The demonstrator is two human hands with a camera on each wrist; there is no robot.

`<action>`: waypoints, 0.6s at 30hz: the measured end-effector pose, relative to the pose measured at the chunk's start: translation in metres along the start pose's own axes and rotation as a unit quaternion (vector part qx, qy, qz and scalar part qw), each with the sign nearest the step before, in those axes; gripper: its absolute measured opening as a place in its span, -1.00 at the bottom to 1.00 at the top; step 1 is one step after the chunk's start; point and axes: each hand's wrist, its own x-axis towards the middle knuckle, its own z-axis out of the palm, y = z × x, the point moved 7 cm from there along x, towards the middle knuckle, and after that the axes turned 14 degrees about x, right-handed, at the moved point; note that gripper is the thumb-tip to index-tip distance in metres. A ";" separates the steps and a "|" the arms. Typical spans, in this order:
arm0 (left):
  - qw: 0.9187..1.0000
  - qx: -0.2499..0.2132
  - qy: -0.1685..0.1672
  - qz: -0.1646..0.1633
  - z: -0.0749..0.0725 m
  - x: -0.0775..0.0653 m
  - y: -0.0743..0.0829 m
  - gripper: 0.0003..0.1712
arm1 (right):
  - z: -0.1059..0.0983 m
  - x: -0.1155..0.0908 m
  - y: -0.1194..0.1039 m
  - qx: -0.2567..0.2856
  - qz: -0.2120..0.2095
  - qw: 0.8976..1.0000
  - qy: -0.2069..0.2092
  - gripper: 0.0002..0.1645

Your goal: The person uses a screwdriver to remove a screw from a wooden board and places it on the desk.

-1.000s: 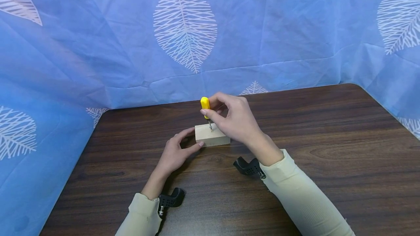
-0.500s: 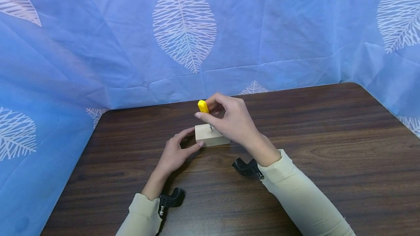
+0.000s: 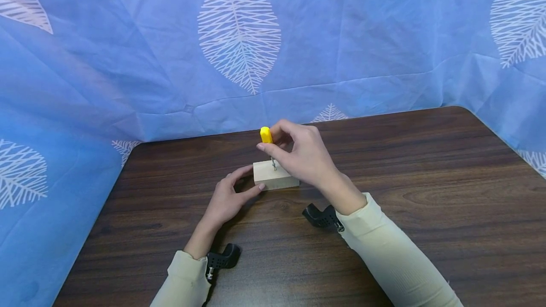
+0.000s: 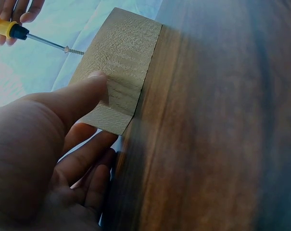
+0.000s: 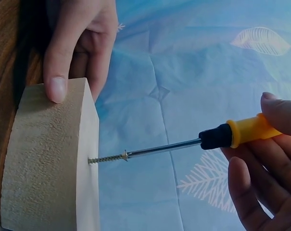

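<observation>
A pale wood block (image 3: 277,184), rough on one side, sits on the dark-grained worktop (image 3: 396,165); beyond it hangs a blue, leaf-printed cloth (image 3: 362,37). Standing in the block's top, a threaded screw (image 5: 107,159) meets a yellow-and-black screwdriver (image 5: 216,137), pinched in the fingers of the right hand (image 3: 308,155). The left hand (image 3: 228,198) grips the block's end, its fingers around it. Above the block, more shank shows than half a second ago.
</observation>
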 end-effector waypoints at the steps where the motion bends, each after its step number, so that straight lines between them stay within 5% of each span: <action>1: 1.000 0.000 0.000 0.000 0.000 0.000 0.000 -0.29 | 0.000 0.000 0.000 0.001 0.001 1.000 -0.001 -0.81; 18: 1.000 0.003 0.001 0.000 0.000 0.001 0.000 -0.27 | -0.004 0.003 0.002 0.009 0.027 1.000 -0.013 -0.82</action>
